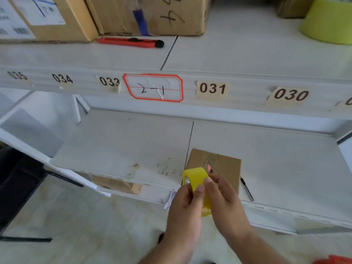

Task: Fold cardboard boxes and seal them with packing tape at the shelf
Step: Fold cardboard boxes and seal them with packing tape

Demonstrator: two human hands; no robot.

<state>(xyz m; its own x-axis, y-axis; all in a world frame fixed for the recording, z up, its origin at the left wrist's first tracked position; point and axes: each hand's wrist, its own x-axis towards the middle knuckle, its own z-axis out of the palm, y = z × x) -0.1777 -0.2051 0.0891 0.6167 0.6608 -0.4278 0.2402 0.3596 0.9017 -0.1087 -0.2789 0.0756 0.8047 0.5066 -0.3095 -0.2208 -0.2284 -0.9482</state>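
Now: tape roll (196,178) in both hands.
I see left hand (185,206) and right hand (224,201) gripping it above small box (226,168) on shelf (133,145).

The tape roll (196,178) is glossy yellow plastic film. The small box (224,168) is matt brown cardboard, scuffed on top. The shelf (133,141) looks like smooth, white painted metal, stained near its front. The knife (131,42) has a shiny red plastic body. The number labels (212,88) are matt paper.
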